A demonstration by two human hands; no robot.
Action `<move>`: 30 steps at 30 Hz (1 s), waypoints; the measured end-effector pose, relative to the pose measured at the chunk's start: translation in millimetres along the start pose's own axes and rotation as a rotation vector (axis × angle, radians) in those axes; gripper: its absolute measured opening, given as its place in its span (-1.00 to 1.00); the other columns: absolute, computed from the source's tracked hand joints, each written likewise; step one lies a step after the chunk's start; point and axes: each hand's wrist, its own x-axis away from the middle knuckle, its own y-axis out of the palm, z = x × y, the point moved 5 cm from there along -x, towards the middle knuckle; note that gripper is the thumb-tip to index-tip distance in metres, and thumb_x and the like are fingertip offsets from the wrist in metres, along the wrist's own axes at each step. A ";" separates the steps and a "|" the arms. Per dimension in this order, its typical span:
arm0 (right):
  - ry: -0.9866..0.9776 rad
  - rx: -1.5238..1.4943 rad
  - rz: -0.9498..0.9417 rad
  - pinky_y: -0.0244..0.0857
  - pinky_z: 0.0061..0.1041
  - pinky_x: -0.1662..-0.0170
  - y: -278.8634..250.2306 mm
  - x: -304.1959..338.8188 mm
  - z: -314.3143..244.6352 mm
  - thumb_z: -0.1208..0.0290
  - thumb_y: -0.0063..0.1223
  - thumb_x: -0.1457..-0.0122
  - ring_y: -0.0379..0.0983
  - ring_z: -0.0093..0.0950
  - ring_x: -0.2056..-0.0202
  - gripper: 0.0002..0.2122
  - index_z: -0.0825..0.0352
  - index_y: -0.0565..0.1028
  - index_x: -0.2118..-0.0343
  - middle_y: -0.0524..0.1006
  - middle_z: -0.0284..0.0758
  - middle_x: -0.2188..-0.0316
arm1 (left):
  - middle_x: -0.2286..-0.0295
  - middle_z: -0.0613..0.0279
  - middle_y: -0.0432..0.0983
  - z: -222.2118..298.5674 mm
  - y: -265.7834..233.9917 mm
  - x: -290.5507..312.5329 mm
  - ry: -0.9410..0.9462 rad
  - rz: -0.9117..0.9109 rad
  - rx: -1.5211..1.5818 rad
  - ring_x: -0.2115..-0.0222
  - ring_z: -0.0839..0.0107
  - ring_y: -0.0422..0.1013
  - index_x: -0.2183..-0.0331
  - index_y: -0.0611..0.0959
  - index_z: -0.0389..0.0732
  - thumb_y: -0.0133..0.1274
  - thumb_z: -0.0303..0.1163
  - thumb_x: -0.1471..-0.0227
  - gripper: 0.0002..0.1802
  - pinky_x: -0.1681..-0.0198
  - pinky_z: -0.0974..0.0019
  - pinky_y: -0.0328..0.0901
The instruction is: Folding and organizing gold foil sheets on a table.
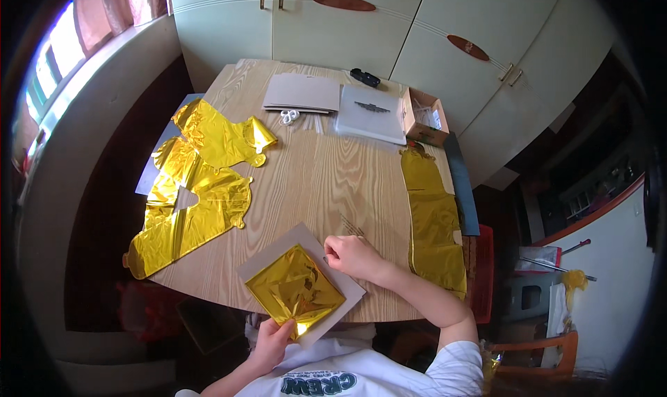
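Observation:
A gold foil balloon, folded into a flat square, lies on a grey cardboard sheet at the table's near edge. My left hand grips the near corner of the folded foil, thumb on top. Above the cardboard's right side, my right hand is closed in a pinch. Whatever is between its fingers is too small to make out. Unfolded gold foil balloons spread over the table's left side. Another flat gold foil balloon lies along the right edge.
Toward the back of the wooden table sit stacked grey cardboard sheets, a white coil, clear plastic sleeves, a black object and an open box. Cabinets stand behind. A wooden chair is at right.

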 end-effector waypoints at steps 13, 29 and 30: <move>-0.076 0.214 0.151 0.41 -0.27 0.41 7.8 9.6 -32.6 0.44 0.08 -0.04 0.52 -0.22 0.48 -0.89 0.32 0.40 0.44 0.50 -0.21 0.55 | 0.18 0.12 0.53 -4.8 12.6 -0.5 -0.240 -0.032 0.216 0.22 0.39 0.49 0.09 0.50 -0.35 -0.12 -0.45 -0.24 -0.75 0.18 0.28 0.46; -0.048 0.490 0.223 0.44 -0.38 0.12 21.6 17.7 -25.4 0.22 0.15 -0.03 0.46 -0.36 0.09 -0.66 0.31 0.49 0.18 0.53 -0.26 0.09 | 0.16 0.13 0.53 -9.2 14.8 -6.9 -0.187 -0.048 0.143 0.18 0.38 0.51 0.06 0.49 -0.34 -0.10 -0.41 -0.25 -0.72 0.12 0.26 0.46; -0.051 0.492 0.232 0.44 -0.38 0.13 23.2 18.3 -24.2 0.23 0.15 -0.03 0.47 -0.37 0.10 -0.68 0.31 0.50 0.21 0.54 -0.28 0.11 | 0.16 0.12 0.53 -8.3 14.8 -7.4 -0.192 -0.051 0.138 0.18 0.38 0.51 0.06 0.49 -0.34 -0.10 -0.41 -0.25 -0.72 0.12 0.25 0.46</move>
